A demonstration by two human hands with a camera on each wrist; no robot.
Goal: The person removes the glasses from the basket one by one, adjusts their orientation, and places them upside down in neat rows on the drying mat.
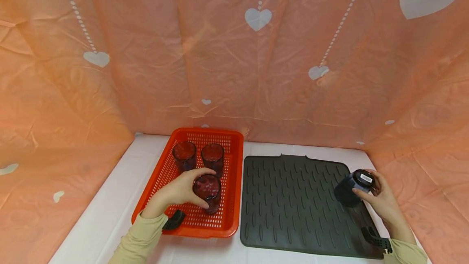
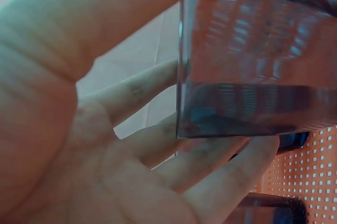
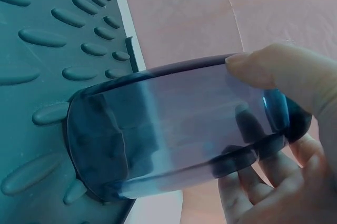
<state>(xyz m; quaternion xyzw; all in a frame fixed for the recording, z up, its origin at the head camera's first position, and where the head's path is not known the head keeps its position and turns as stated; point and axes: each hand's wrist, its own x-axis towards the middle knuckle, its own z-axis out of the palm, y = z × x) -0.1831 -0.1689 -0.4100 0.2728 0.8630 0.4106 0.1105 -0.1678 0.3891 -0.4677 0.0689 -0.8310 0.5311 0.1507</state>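
Observation:
My left hand [image 1: 182, 190] grips a dark tinted drinking glass [image 1: 207, 190] over the near part of the red basket [image 1: 237, 199], thumb and fingers curled round its sides. Behind it two more such glasses stand in the basket, a left one [image 1: 185, 155] and a right one [image 1: 213, 157]. At the right, my right hand [image 1: 382, 201] holds another dark glass [image 1: 348, 190] by its base end, which bears a white label [image 1: 366, 178]. That glass is tilted, its mouth down at the right part of the black ridged mat [image 1: 289, 203].
Basket and mat lie side by side on a white-covered table [image 1: 117, 199]. An orange curtain [image 1: 220, 72] with white hearts closes off the back and both sides. Each wrist wears a black strap, the left strap [image 1: 174, 220] hanging over the basket's near edge.

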